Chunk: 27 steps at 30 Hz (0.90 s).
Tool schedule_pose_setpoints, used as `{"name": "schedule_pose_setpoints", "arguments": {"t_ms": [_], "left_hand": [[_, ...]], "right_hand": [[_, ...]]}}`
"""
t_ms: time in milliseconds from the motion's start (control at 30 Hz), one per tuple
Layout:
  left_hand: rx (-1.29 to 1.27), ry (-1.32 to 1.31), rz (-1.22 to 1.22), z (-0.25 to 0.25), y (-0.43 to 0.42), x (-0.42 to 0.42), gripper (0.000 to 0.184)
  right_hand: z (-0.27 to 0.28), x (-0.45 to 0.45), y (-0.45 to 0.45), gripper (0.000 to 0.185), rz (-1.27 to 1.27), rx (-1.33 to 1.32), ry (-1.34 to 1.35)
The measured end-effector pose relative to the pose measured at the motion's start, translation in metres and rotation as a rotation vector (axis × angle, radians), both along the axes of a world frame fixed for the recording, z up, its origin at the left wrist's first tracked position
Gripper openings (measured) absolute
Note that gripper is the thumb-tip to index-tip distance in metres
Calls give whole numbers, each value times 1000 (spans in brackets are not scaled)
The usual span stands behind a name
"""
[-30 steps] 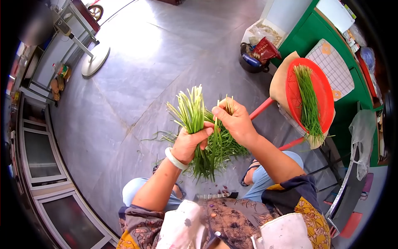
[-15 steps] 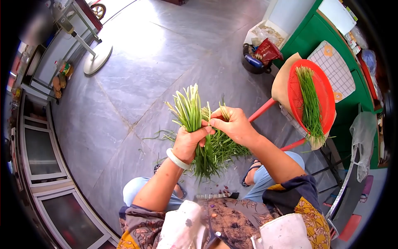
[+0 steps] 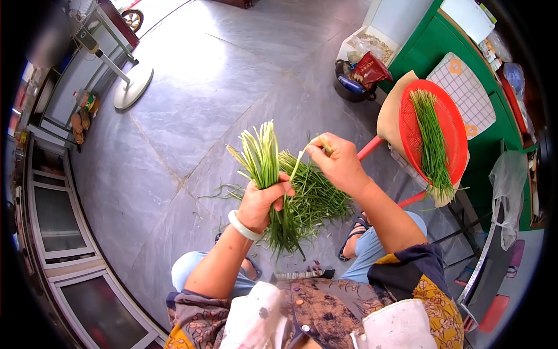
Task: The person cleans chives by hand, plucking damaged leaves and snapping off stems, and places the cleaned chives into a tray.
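Note:
My left hand [image 3: 264, 203] is wrapped round a bunch of garlic chives [image 3: 263, 157], pale stem ends up and green leaves hanging below. To its right, my right hand [image 3: 340, 163] is closed in a pinch on a single chive stalk [image 3: 297, 163], whose pale length slants down to my left hand's fingertips. Some short bits also stick out of the right hand's fingers. Below and behind both hands, a loose heap of chives [image 3: 319, 198] lies on the floor. Another bundle of chives [image 3: 431, 139] rests in a red plastic basket [image 3: 459, 119] at the right.
The basket sits on a stool with red legs [image 3: 370, 148], beside a green cabinet [image 3: 424, 41]. A dark pot [image 3: 349, 90] holding packets stands farther back. At the left are a fan base [image 3: 133, 88] and a glass-doored cabinet [image 3: 58, 215]. My feet flank the heap.
My right hand has moved slightly up and right, away from my left hand, drawing the chive stalk out between them. My left hand still grips the bunch.

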<state>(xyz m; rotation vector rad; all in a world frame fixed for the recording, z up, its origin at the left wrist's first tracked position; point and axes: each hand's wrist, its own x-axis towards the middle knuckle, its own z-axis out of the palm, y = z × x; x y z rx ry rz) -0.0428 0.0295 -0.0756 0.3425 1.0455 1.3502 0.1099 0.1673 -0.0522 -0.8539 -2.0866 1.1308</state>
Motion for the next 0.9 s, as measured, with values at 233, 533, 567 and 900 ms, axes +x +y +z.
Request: {"name": "schedule_pose_setpoints", "arguments": {"t_ms": [233, 533, 567, 900], "left_hand": [[4, 4, 17, 5, -9, -9, 17], [22, -17, 21, 6, -10, -9, 16], [24, -26, 13, 6, -8, -7, 16], [33, 4, -28, 1, -4, 5, 18]], "right_hand": [[-2, 14, 22, 8, -130, -248, -25], [9, 0, -22, 22, 205, -599, 96], [7, -6, -30, 20, 178, -757, 242], [2, -8, -37, 13, 167, -783, 346]]}}
